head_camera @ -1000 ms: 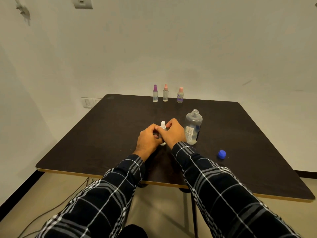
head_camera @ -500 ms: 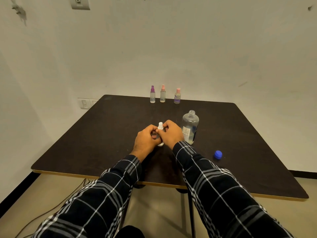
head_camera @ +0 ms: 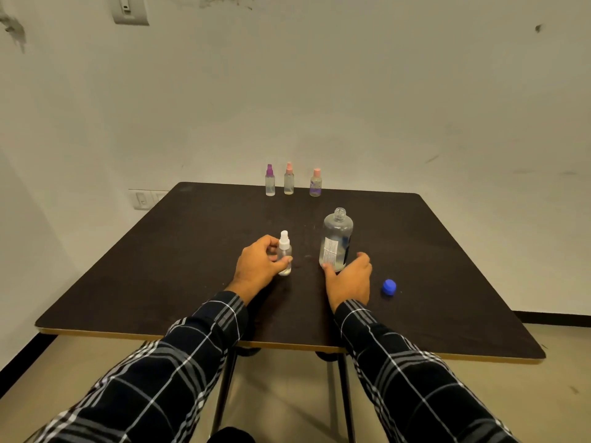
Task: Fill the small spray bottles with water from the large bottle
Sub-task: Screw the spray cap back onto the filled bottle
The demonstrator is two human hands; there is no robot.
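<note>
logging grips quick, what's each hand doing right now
left hand: holds the white-capped spray bottle
right hand: open, at the base of the large bottle

Dark brown square tabletop [head_camera: 192, 251], along its far edge a purple-capped clear spray bottle [head_camera: 270, 182], pink-capped clear spray bottle [head_camera: 288, 180], pink-capped purple-labelled bottle [head_camera: 315, 184], near the middle a white-capped clear spray bottle [head_camera: 284, 254], large uncapped clear bottle [head_camera: 336, 241] to its right, small blue cap [head_camera: 389, 287] farther right

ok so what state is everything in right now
white-topped spray bottle, upright, top on, held by left hand
large bottle, upright, uncapped
blue cap, off, lying on table
three far spray bottles, upright, tops on
right hand, open at the large bottle's base
</note>
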